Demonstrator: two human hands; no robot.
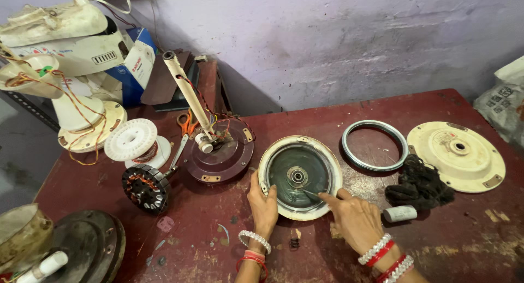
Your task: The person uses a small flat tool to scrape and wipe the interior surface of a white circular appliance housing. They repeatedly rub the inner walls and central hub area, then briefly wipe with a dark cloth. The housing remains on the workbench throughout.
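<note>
Scuffed maroon table [436, 245] under a mottled lilac wall: your hands work on a round fan cover.

The fan cover [300, 177] lies flat, hollow side up: cream rim, dark dished inside, metal bearing at centre. Your left hand [264, 203] presses its left edge, fingers together. Your right hand [353, 217] pinches a thin probe pointing toward the bearing. Right of the cover lies a grey metal ring [375, 145].
</note>
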